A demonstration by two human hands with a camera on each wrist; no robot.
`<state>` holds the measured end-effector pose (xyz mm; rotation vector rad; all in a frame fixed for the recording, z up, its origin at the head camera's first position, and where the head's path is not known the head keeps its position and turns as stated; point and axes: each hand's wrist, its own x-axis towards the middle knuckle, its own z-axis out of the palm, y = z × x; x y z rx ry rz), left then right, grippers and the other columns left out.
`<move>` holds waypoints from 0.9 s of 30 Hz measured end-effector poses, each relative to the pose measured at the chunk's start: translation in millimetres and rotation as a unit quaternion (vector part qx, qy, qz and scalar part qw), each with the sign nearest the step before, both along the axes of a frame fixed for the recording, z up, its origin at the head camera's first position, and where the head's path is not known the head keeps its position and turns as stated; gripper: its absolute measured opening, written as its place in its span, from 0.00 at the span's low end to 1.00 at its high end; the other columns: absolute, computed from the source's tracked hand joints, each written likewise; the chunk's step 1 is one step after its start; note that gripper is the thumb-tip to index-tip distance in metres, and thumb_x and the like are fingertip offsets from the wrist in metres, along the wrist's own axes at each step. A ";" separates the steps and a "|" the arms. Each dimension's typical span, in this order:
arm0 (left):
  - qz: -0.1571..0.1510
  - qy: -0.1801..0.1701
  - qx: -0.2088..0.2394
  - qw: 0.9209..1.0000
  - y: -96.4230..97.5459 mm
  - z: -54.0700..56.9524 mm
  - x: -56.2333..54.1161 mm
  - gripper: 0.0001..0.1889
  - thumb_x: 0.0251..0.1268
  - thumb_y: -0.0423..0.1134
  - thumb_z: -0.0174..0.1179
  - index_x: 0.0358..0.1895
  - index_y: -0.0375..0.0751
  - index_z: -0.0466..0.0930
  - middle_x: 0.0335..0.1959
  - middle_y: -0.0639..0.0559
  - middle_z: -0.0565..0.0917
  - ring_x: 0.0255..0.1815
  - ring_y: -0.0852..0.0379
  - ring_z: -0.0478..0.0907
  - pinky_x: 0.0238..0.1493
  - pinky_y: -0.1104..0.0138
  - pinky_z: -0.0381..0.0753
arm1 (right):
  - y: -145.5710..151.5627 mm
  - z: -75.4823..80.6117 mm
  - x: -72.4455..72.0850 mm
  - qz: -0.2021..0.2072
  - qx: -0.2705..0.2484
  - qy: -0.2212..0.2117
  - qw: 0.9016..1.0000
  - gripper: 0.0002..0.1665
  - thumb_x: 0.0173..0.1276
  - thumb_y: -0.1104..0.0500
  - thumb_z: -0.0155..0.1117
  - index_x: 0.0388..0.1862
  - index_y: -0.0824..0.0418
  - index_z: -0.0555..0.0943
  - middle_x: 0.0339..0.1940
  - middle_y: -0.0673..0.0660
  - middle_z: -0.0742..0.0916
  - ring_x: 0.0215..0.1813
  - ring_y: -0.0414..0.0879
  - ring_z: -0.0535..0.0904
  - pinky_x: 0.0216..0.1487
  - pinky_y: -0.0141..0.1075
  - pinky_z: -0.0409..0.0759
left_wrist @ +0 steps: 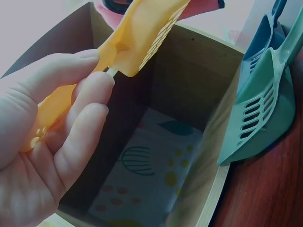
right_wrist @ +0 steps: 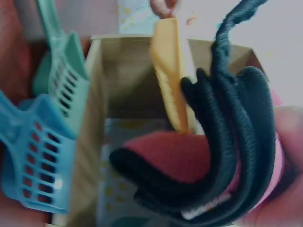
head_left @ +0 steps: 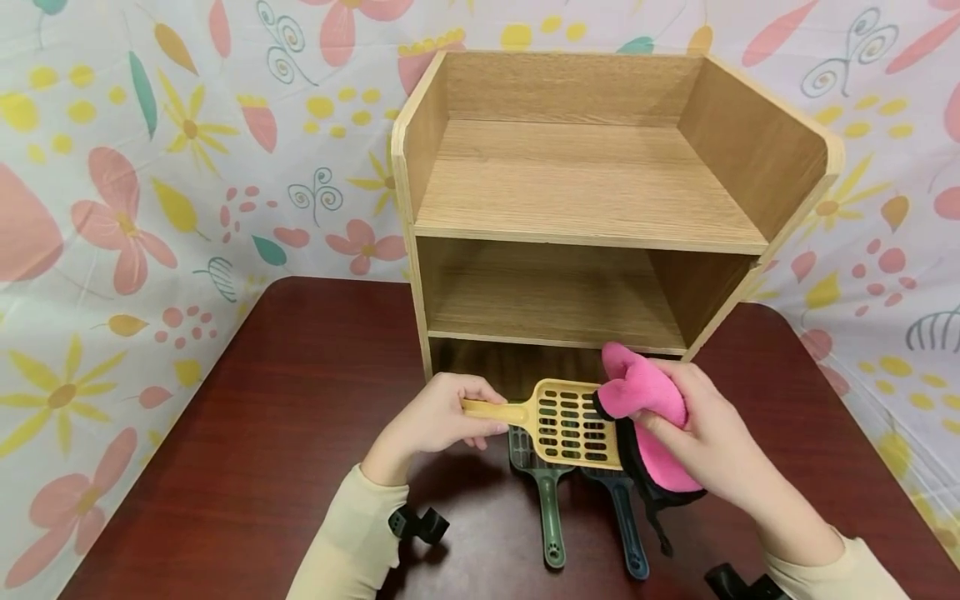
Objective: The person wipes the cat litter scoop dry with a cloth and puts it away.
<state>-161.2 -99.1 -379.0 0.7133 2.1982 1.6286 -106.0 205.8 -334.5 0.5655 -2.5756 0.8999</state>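
My left hand [head_left: 450,417] grips the handle of a yellow slotted litter scoop [head_left: 577,425], its thumb and fingers around it in the left wrist view. Level in front of the wooden shelf, the scoop's head points right. A folded pink cloth [head_left: 652,400] with black edging and a cord is held in my right hand [head_left: 708,433]. The cloth overlaps the far end of the scoop's head. Below them, a green litter scoop [head_left: 550,508] and a blue litter scoop [head_left: 626,525] have their handles toward me; the yellow scoop partly hides their heads.
A wooden shelf unit [head_left: 585,237] with several levels stands at the back of the dark red table [head_left: 315,400]. Behind it hangs a floral-print sheet [head_left: 187,167]. The heads of the green and blue scoops lie close against the shelf's lower front edge.
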 end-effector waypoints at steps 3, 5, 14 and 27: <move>0.001 0.000 0.001 1.000 3.1 -0.2 0.1 0.09 0.53 0.33 0.68 0.39 0.38 0.84 0.28 0.44 0.86 0.21 0.38 0.82 0.24 0.53 0.83 | -6.3 8.7 0.8 0.007 0.041 0.021 0.999 0.33 0.50 0.66 0.73 0.56 0.51 0.76 0.48 0.48 0.78 0.46 0.31 0.68 0.44 0.25 0.65; 0.002 -0.001 0.003 1.000 5.4 -1.1 0.4 0.09 0.54 0.33 0.68 0.39 0.37 0.83 0.28 0.43 0.86 0.22 0.38 0.82 0.25 0.52 0.83 | -13.3 10.4 -0.9 0.018 0.076 0.021 0.997 0.32 0.50 0.63 0.74 0.56 0.50 0.76 0.49 0.47 0.79 0.47 0.34 0.70 0.46 0.29 0.68; 0.011 0.001 0.026 1.000 12.1 -8.8 1.3 0.08 0.54 0.31 0.67 0.38 0.35 0.82 0.27 0.42 0.85 0.21 0.39 0.82 0.24 0.55 0.83 | -39.8 -2.5 -9.3 0.044 0.195 -0.032 0.979 0.37 0.55 0.45 0.71 0.62 0.56 0.73 0.51 0.53 0.83 0.53 0.50 0.76 0.48 0.47 0.77; 0.009 0.017 0.059 0.998 14.4 -11.7 0.2 0.09 0.54 0.28 0.65 0.39 0.30 0.81 0.26 0.40 0.83 0.20 0.41 0.82 0.22 0.61 0.83 | -48.8 -9.6 -13.2 0.082 0.250 -0.004 0.965 0.26 0.60 0.47 0.66 0.57 0.52 0.78 0.53 0.54 0.82 0.55 0.51 0.76 0.50 0.50 0.74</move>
